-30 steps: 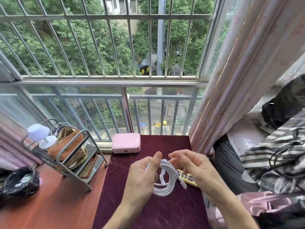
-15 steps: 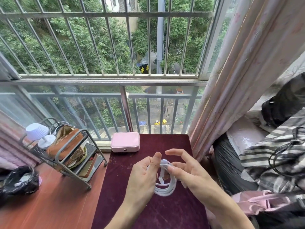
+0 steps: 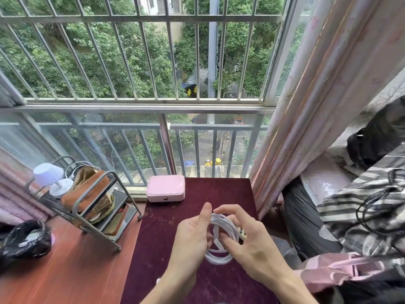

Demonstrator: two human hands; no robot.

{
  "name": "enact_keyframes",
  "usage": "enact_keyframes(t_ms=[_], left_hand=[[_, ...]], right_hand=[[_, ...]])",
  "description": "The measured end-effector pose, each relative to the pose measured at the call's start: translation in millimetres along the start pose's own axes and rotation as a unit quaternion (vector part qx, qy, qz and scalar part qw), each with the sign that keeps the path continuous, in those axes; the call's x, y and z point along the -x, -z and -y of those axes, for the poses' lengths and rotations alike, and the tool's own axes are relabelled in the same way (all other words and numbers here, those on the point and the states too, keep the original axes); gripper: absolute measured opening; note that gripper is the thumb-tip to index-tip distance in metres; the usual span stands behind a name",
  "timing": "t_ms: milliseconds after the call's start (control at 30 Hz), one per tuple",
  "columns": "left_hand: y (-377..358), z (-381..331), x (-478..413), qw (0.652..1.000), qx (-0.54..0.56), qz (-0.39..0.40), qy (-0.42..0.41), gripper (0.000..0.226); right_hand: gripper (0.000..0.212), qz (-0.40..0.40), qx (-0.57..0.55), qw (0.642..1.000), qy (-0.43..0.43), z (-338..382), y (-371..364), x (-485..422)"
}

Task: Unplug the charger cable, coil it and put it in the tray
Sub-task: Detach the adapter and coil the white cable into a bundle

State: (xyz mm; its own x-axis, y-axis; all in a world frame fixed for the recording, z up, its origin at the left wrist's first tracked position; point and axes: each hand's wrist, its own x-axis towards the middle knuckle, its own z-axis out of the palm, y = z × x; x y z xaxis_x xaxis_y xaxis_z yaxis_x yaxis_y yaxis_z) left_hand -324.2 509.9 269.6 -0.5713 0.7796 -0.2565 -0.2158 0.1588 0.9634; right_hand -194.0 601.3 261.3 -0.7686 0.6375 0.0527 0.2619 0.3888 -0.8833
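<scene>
A white charger cable (image 3: 221, 256) is wound into a round coil above the dark red cloth of the small table (image 3: 157, 244). My left hand (image 3: 192, 235) grips the coil's left side, thumb up along it. My right hand (image 3: 247, 240) is on the coil's right side, with its fingers over the top and one fingertip pressing a loose end across the middle. A power strip (image 3: 242, 232) with yellow markings is mostly hidden behind my right hand. A grey wire tray rack (image 3: 94, 198) stands to the left on the wooden desk.
A pink case (image 3: 166, 188) lies at the table's far edge by the window rail. The rack holds a brown pouch (image 3: 87, 189) and a small white lamp (image 3: 50, 176). A black bag (image 3: 24, 240) is at far left. Curtain (image 3: 317, 106) and bedding crowd the right.
My right hand has moved left onto the coil and now covers most of the power strip. Its fingers have closed over the top of the loops. The left hand has stayed put.
</scene>
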Motion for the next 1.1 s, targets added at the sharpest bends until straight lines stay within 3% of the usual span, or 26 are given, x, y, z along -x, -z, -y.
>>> enact_keyframes(t_ms=[67, 200, 367, 400, 467, 567, 700, 867, 967, 1100], left_hand=[[-1, 0, -1, 1.000, -0.006, -0.003, 0.001, 0.060], [-5, 0, -5, 1.000, 0.015, 0.001, 0.024, 0.057], [-2, 2, -7, 0.998, 0.033, 0.021, 0.045, 0.058], [-1, 1, -7, 0.998, 0.030, 0.026, 0.044, 0.059], [0, -2, -5, 0.999, 0.020, 0.028, 0.035, 0.057], [1, -3, -2, 0.999, -0.022, 0.030, -0.005, 0.054], [3, -2, 3, 0.997, -0.028, 0.041, -0.056, 0.049], [4, -1, 10, 0.990, -0.024, 0.087, -0.109, 0.052], [4, -3, 13, 0.986, -0.020, 0.107, -0.125, 0.051], [7, -5, 16, 0.981, -0.024, 0.127, -0.144, 0.043]], right_hand=[[0.052, -0.048, 0.068, 0.996, 0.008, 1, -3, 1], [0.047, -0.107, 0.111, 0.982, 0.107, 5, -2, 0], [0.007, -0.136, 0.145, 0.958, 0.205, -5, -1, 0], [0.011, -0.141, 0.131, 0.960, 0.204, -6, -2, 1], [0.019, -0.135, 0.070, 0.972, 0.177, -7, -2, 2], [0.006, -0.121, -0.015, 0.982, 0.143, -4, 2, 2], [0.007, -0.139, -0.066, 0.985, 0.077, 2, 5, 1], [0.020, -0.124, -0.233, 0.964, -0.017, 8, 10, 0], [0.012, -0.106, -0.295, 0.949, -0.037, 11, 13, -1], [0.018, -0.087, -0.333, 0.936, -0.079, 14, 17, 1]])
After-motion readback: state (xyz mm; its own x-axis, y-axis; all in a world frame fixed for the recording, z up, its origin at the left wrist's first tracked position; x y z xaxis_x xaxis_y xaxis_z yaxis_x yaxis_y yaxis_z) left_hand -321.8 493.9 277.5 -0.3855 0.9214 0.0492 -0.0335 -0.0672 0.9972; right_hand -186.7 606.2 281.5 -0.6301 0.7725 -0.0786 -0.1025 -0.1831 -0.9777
